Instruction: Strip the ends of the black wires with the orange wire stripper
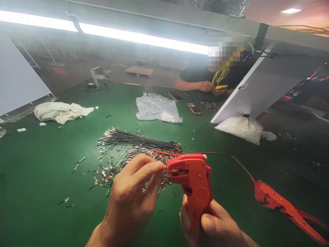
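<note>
My right hand (218, 219) is wrapped round the handle of a red and orange wire stripper (199, 178), its jaws facing left. At those jaws, the thumb and forefinger of my left hand (136, 192) are pinched together; what lies between them is too small to make out. Behind my hands lies a bundle of black wires (141, 140) with bare or metal-tipped ends. Just in front of that bundle spreads a heap of short wire pieces (113, 171), partly hidden by my left hand.
A second red-orange hand tool (285, 206) lies at right, with a thin red wire (226, 154) near it. Further back are a clear plastic bag (158, 108), a phone (193, 108), white cloth (61, 111) and a tied bag (241, 129). Across the table a person holds yellow cable (219, 80).
</note>
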`<move>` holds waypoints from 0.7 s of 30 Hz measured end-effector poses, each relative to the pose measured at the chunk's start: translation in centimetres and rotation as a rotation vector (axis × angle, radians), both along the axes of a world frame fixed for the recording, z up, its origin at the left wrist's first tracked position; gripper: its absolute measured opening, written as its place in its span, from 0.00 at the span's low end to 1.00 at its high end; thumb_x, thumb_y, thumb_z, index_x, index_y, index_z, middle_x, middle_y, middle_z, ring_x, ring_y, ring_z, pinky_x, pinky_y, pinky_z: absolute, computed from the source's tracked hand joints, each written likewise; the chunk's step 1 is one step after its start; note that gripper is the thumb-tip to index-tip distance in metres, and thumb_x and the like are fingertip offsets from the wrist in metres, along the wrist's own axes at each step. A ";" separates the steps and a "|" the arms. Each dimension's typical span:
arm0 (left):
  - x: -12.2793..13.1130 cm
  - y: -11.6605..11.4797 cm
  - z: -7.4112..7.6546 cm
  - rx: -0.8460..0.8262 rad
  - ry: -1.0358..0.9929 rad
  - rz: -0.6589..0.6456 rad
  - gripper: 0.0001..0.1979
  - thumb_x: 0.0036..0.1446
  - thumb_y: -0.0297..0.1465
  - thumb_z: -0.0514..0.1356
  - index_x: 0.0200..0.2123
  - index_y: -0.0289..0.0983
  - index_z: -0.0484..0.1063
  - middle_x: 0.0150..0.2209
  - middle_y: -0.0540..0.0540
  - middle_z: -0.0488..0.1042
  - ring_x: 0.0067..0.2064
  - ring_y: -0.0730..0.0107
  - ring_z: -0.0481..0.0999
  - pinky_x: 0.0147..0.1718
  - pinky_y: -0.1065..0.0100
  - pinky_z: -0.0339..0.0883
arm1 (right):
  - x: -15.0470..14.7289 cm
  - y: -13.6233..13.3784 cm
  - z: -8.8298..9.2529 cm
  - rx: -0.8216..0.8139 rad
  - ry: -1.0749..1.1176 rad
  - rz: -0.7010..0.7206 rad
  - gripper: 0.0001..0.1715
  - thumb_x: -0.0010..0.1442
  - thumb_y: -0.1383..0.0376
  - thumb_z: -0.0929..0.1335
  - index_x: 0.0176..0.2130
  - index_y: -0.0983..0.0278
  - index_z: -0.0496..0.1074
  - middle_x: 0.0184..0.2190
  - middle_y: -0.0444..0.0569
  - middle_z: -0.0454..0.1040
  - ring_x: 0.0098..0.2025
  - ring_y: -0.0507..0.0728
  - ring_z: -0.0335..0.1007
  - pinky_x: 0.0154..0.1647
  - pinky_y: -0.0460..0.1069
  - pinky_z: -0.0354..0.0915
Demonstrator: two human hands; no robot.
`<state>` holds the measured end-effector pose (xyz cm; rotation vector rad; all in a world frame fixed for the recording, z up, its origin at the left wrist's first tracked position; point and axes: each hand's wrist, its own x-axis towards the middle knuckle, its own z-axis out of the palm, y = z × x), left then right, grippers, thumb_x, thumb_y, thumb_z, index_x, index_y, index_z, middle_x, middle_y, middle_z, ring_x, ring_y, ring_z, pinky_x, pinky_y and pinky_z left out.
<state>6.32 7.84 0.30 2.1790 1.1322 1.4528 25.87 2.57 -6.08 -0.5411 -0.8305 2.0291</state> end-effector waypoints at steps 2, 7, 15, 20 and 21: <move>-0.1 -0.1 0.2 -0.072 -0.011 -0.018 0.07 0.59 0.21 0.58 0.35 0.37 0.74 0.32 0.50 0.72 0.30 0.79 0.71 0.28 0.77 0.67 | 0.1 0.1 -0.1 0.033 -0.017 0.034 0.20 0.57 0.53 0.71 0.35 0.69 0.68 0.22 0.44 0.66 0.20 0.47 0.60 0.22 0.41 0.60; -0.3 0.0 0.3 -0.163 -0.066 -0.067 0.06 0.60 0.23 0.59 0.34 0.39 0.74 0.31 0.51 0.73 0.32 0.77 0.72 0.29 0.76 0.67 | 0.2 0.0 -0.2 0.025 -0.017 0.043 0.23 0.57 0.51 0.71 0.38 0.69 0.69 0.23 0.45 0.67 0.23 0.49 0.63 0.24 0.43 0.60; -0.6 -0.1 0.4 -0.238 -0.067 -0.096 0.06 0.60 0.25 0.59 0.32 0.39 0.74 0.29 0.52 0.71 0.30 0.77 0.71 0.28 0.75 0.65 | 0.3 0.3 0.5 0.054 -0.092 0.098 0.24 0.55 0.51 0.70 0.35 0.70 0.69 0.24 0.48 0.67 0.25 0.50 0.62 0.25 0.44 0.58; -0.8 -0.1 0.8 -0.330 -0.072 -0.115 0.09 0.60 0.26 0.59 0.28 0.38 0.74 0.26 0.52 0.69 0.28 0.76 0.69 0.27 0.75 0.62 | 0.2 0.4 0.6 0.068 -0.074 0.118 0.22 0.56 0.53 0.70 0.37 0.69 0.69 0.23 0.45 0.65 0.23 0.48 0.59 0.24 0.43 0.57; -0.9 -0.1 0.9 -0.343 -0.078 -0.119 0.09 0.60 0.27 0.59 0.28 0.39 0.74 0.26 0.52 0.69 0.28 0.76 0.68 0.26 0.74 0.62 | 0.2 0.4 0.6 0.068 -0.065 0.119 0.21 0.56 0.53 0.71 0.37 0.69 0.69 0.22 0.44 0.65 0.22 0.48 0.59 0.23 0.43 0.58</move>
